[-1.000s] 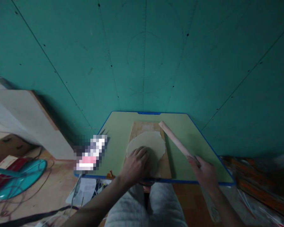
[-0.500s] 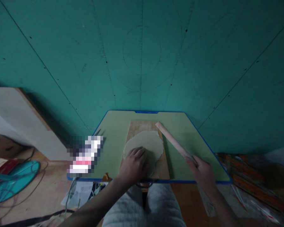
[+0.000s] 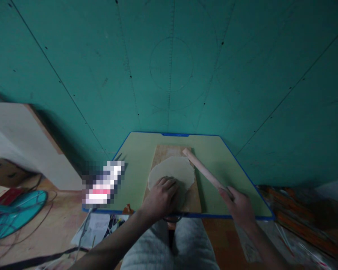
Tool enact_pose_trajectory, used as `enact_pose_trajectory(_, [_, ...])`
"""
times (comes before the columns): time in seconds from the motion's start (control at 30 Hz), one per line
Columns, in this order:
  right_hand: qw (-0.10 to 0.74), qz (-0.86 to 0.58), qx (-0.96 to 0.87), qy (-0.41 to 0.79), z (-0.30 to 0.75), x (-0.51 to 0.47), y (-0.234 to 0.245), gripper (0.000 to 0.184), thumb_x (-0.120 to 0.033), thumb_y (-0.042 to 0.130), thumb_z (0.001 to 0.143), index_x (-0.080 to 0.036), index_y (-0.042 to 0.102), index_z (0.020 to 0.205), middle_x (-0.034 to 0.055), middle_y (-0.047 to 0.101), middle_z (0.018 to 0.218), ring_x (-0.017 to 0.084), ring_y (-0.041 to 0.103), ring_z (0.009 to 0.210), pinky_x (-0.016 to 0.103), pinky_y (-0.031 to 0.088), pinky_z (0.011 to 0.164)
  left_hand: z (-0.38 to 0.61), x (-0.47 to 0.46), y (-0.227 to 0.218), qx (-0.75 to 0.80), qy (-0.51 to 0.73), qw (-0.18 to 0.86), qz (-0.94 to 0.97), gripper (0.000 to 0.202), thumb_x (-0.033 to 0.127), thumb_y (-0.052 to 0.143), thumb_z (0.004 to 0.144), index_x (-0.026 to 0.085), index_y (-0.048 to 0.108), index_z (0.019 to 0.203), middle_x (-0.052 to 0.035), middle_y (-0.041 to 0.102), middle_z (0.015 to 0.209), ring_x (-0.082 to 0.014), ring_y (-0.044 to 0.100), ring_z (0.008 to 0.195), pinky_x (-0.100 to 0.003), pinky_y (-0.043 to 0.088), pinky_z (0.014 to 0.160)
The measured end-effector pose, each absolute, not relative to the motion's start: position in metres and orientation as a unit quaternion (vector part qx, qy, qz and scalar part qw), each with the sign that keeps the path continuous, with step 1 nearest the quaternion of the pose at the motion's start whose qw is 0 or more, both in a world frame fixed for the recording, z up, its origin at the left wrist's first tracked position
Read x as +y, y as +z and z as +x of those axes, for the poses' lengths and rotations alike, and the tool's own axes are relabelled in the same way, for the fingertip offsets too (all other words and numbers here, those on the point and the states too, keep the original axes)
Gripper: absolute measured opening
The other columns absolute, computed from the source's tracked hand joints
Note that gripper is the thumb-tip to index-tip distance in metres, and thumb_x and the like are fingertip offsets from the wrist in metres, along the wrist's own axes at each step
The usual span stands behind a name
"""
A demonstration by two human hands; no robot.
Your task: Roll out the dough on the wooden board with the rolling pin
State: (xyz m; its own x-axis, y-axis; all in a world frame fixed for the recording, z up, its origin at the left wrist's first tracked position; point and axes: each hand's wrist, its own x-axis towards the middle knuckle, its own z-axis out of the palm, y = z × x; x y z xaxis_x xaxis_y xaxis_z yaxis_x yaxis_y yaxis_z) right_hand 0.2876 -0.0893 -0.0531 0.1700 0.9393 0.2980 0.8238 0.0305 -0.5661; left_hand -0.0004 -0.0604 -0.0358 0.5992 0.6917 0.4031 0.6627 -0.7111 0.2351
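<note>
A thin, pale sheet of dough (image 3: 169, 168) with an uneven edge lies on a wooden board (image 3: 195, 204). My left hand (image 3: 161, 195) rests on the near part of the dough, palm down; its fingers lie over the sheet, slightly bent, and the thumb is hidden. In my right hand (image 3: 239, 206) is one end of a long, slim wooden rolling pin (image 3: 205, 172), with the fingers wrapped round it. The pin slants to the far left, its free end over the board's far right corner, apart from my left hand.
The board sits on a small pale-green table (image 3: 228, 168) with a blue rim, against a green wall (image 3: 169, 75). A pixelated, blurred-out object (image 3: 104, 183) is at the table's left. Cables and a turquoise round thing (image 3: 30, 210) lie on the floor at left.
The rolling pin's far end has shifted slightly left and toward me. My left hand stays on the dough with hardly any movement. The whole view has shifted a little.
</note>
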Motion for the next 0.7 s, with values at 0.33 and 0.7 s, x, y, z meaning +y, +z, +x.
enact_pose_trajectory(0.33, [0.335, -0.681, -0.648, 0.066, 0.287, -0.088, -0.056, 0.061, -0.079, 0.035, 0.082, -0.025, 0.043, 0.054, -0.0044, 0.039, 0.042, 0.012, 0.036, 0.042, 0.025, 0.03, 0.046, -0.013, -0.057, -0.03, 0.393, 0.233, 0.028, 0.889, 0.023, 0.019, 0.05, 0.092, 0.017, 0.068, 0.107, -0.0123, 0.067, 0.115, -0.0252, 0.061, 0.108, -0.042, 0.051, 0.095])
enact_pose_trajectory(0.7, [0.277, -0.662, -0.694, 0.063, 0.265, -0.094, -0.054, 0.058, -0.074, 0.037, 0.086, -0.024, 0.05, 0.06, -0.0019, 0.053, 0.048, 0.014, 0.048, 0.045, 0.025, 0.03, 0.05, -0.055, -0.058, -0.022, 0.431, 0.257, -0.059, 0.863, 0.034, 0.024, 0.046, 0.096, 0.013, 0.056, 0.127, -0.0173, 0.061, 0.129, -0.0295, 0.055, 0.124, -0.046, 0.051, 0.098])
